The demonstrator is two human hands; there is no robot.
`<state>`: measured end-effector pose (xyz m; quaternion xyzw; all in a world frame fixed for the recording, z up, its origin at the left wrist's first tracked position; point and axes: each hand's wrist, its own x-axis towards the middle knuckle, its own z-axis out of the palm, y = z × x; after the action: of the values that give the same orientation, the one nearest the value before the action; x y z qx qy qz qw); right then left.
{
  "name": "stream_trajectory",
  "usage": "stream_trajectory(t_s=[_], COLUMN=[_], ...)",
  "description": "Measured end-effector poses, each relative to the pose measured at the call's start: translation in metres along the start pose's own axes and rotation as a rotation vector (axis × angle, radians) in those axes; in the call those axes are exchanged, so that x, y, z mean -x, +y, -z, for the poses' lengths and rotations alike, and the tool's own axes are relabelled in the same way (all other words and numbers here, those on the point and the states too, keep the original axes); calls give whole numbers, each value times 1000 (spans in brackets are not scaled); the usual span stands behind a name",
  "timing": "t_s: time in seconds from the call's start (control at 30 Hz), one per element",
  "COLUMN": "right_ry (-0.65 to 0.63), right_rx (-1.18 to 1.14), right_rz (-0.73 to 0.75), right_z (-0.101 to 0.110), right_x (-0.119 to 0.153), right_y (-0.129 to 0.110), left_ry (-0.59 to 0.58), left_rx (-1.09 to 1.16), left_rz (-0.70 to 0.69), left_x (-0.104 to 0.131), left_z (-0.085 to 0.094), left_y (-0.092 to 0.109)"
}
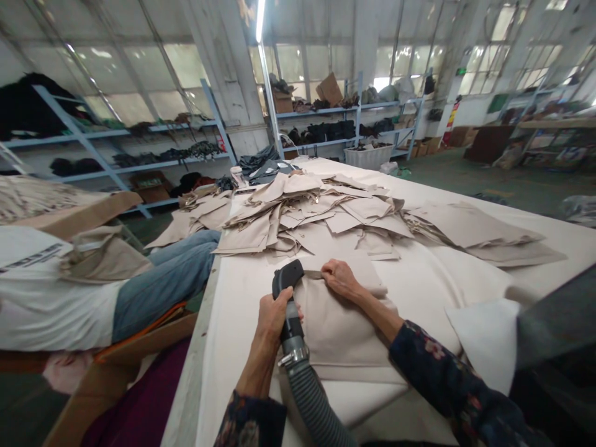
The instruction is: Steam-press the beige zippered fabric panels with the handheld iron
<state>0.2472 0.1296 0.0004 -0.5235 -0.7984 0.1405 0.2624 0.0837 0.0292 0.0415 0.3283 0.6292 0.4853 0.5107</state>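
My left hand (274,313) is wrapped round the black handle of a suction thread trimmer (289,278), whose grey ribbed hose (313,391) runs down toward me. The tool's head sits at the top left corner of a beige fabric piece (342,332) lying flat on the table. Pinched in my right hand (342,279) is the upper edge of that piece, just right of the tool's head. The fingertips of my right hand are partly hidden by the cloth.
A big heap of beige fabric pieces (316,208) covers the table (447,270) beyond my hands, with another stack (475,226) to the right. A seated person in jeans (162,285) is close by on the left. Blue shelves (321,113) line the back wall.
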Motion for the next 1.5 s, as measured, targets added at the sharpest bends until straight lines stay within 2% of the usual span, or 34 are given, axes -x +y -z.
stream_trajectory(t_s=[0.2, 0.43, 0.57, 0.67, 0.77, 0.9, 1.0, 1.13, 1.23, 1.5], right_ry=[14, 98, 176, 183, 171, 171, 112, -56, -115, -106], right_rx=[7, 52, 123, 168, 212, 282, 319, 324, 337, 374], right_rz=[-108, -135, -73, 40, 120, 78, 83, 217, 244, 144], right_z=[3, 2, 5, 8, 11, 12, 11, 7, 2, -2], right_x=[-2, -3, -1, 5, 9, 9, 7, 9, 10, 9], right_y=[3, 5, 2, -6, -11, -5, -1, -5, -7, -3], left_ry=[12, -38, -62, -87, -63, 13, 109, 177, 180, 103], left_rx=[62, 56, -32, -86, -94, -15, 79, 129, 114, 121], left_rz=[-24, -10, -33, -33, -37, -45, -64, -64, -43, -7], left_x=[7, 8, 8, 9, 10, 9, 6, 3, 2, -1], left_z=[7, 8, 0, -5, -6, 2, 11, 18, 18, 16], left_y=[8, 9, 4, 1, 1, 5, 7, 8, 9, 4])
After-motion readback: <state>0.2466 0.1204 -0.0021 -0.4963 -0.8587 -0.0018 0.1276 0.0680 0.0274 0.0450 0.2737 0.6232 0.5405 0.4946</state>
